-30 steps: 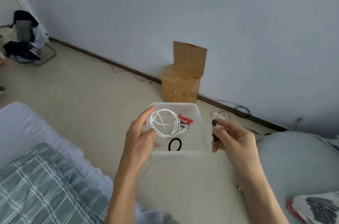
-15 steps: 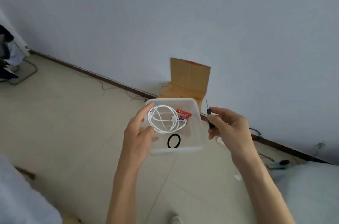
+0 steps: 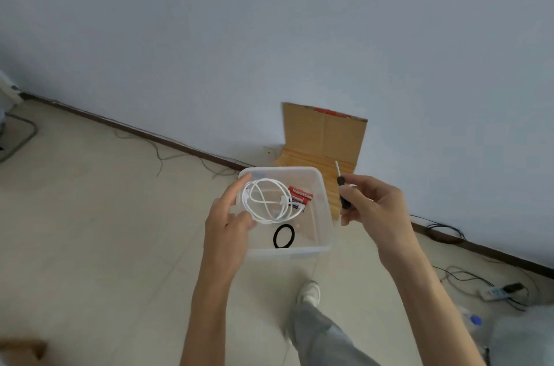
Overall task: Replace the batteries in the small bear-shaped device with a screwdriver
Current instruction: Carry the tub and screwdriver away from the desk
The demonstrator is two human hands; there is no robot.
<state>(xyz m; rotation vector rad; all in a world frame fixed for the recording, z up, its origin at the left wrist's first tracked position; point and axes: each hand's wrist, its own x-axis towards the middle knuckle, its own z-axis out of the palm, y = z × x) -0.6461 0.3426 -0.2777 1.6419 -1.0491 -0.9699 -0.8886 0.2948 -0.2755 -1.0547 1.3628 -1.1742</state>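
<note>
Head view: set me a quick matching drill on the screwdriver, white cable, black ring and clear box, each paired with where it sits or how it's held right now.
Things:
1 screwdriver
2 white cable
3 black ring
4 clear box

States:
A held at its left wall by the left hand
B coiled in the box, by the red batteries
C flat on the box floor, near the front wall
D pinched in the right hand, shaft pointing up

Pairs: 1-D, 2-B, 3-C, 4-A.
</note>
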